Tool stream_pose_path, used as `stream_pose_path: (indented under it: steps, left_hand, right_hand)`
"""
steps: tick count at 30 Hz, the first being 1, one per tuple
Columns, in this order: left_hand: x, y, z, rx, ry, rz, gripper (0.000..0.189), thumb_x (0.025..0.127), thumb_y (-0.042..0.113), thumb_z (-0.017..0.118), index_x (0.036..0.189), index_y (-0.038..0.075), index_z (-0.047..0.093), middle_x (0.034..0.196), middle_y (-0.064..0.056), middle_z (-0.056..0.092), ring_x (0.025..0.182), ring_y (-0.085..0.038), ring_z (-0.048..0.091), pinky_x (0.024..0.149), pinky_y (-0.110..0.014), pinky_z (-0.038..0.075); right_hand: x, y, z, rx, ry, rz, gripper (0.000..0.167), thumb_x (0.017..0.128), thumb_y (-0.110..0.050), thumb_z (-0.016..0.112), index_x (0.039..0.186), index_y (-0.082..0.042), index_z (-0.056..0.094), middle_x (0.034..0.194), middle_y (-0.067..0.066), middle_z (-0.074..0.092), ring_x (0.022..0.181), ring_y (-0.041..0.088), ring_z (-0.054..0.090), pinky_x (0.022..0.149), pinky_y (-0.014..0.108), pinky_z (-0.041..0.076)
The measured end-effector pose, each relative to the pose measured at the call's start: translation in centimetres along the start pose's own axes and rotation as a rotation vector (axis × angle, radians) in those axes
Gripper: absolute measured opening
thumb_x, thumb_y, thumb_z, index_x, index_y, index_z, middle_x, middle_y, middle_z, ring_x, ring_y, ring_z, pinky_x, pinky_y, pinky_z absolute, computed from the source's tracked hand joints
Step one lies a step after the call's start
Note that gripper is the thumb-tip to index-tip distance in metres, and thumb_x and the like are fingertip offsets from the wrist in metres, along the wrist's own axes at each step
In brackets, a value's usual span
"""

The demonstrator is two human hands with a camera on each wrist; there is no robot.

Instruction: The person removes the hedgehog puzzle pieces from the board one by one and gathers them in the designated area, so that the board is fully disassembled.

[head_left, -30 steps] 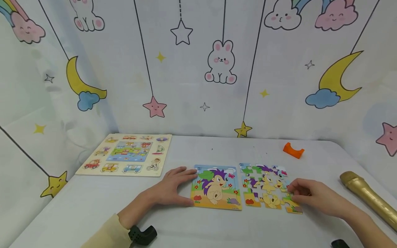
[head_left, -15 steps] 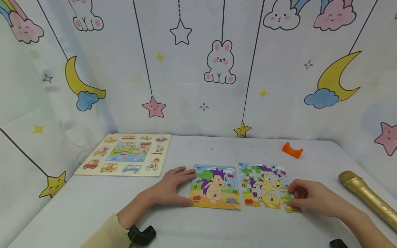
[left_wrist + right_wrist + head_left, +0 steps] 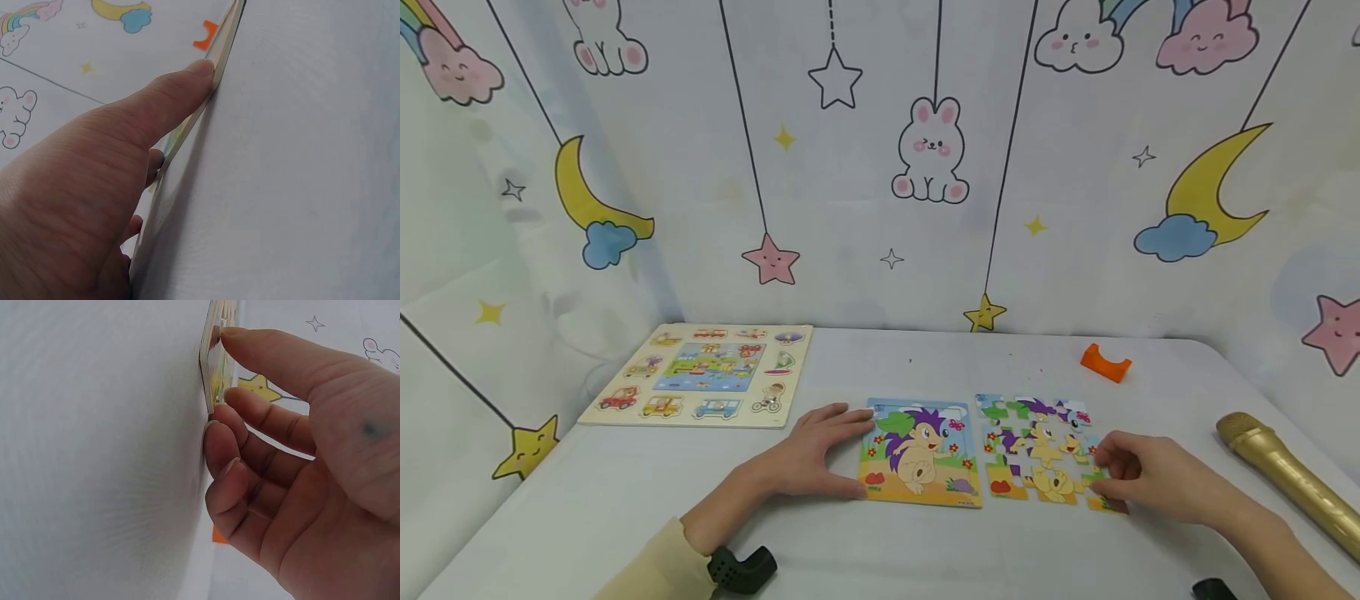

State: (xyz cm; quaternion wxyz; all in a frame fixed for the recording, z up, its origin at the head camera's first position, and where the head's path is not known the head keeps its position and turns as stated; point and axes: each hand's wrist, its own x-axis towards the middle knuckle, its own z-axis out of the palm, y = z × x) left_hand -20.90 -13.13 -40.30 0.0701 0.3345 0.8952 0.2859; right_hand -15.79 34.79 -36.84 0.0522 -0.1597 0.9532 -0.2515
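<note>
In the head view my left hand point(image 3: 822, 450) rests at the left edge of a square picture board point(image 3: 921, 492) showing a purple-spined hedgehog. Its thumb touches the lower left corner and its fingers spread along the edge above. To the right of that board lies a matching hedgehog jigsaw point(image 3: 1048, 450), its pieces loosely laid out with white gaps between them. My right hand point(image 3: 1157, 477) is at the jigsaw's right side, thumb and forefinger pinching a puzzle piece point(image 3: 1103, 505) at the lower right corner. The right wrist view shows the other fingers point(image 3: 223, 447) curled beside the jigsaw edge.
A cream board point(image 3: 700, 417) with printed vehicles lies at the back left of the white table point(image 3: 850, 550). An orange curved piece point(image 3: 1105, 364) is at the back right, and a gold microphone point(image 3: 1292, 483) lies along the right side. A patterned cloth point(image 3: 850, 183) hangs behind.
The lower right puzzle piece has shifted slightly up toward its neighbours under my right hand, narrowing the gap. My left hand keeps its place on the picture board.
</note>
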Motion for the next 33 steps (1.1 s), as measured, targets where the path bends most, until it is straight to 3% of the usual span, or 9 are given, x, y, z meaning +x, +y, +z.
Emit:
stream_pose_path:
  steps: [7, 22, 29, 33]
  left_hand:
    - [0.1, 0.1, -0.2, -0.007, 0.002, 0.011, 0.083, 0.080, 0.057, 0.078, 0.150, 0.019, 0.052, 0.159, 0.007, 0.038, 0.150, -0.031, 0.016, 0.115, -0.064, 0.016]
    - [0.7, 0.1, 0.6, -0.017, -0.002, 0.036, 0.084, 0.080, 0.055, 0.079, 0.150, 0.018, 0.052, 0.159, 0.007, 0.038, 0.150, -0.031, 0.017, 0.116, -0.062, 0.012]
    - [0.3, 0.1, 0.2, -0.028, 0.001, 0.034, 0.082, 0.081, 0.053, 0.079, 0.149, 0.015, 0.053, 0.159, 0.003, 0.039, 0.150, -0.035, 0.018, 0.116, -0.063, 0.012]
    - [0.2, 0.2, 0.0, -0.050, 0.035, 0.027, 0.077, 0.086, 0.049, 0.076, 0.149, 0.014, 0.051, 0.158, 0.001, 0.040, 0.148, -0.032, 0.024, 0.117, -0.059, 0.017]
  right_hand:
    - [0.2, 0.1, -0.1, 0.006, 0.007, 0.013, 0.027, 0.086, -0.029, 0.081, 0.099, -0.012, 0.065, 0.081, -0.006, 0.058, 0.073, 0.004, 0.053, 0.063, 0.023, 0.047]
    - [-0.4, -0.7, -0.4, -0.013, 0.132, -0.003, 0.020, 0.092, -0.026, 0.077, 0.103, -0.014, 0.065, 0.083, -0.007, 0.059, 0.075, 0.004, 0.054, 0.063, 0.024, 0.049]
    - [0.2, -2.0, -0.1, 0.035, 0.231, -0.103, 0.019, 0.092, -0.017, 0.076, 0.108, -0.010, 0.066, 0.085, -0.010, 0.060, 0.074, 0.006, 0.056, 0.064, 0.023, 0.051]
    - [0.9, -2.8, 0.5, 0.035, 0.281, -0.186, 0.017, 0.092, -0.009, 0.075, 0.107, -0.009, 0.068, 0.089, -0.014, 0.062, 0.076, 0.005, 0.056, 0.064, 0.022, 0.052]
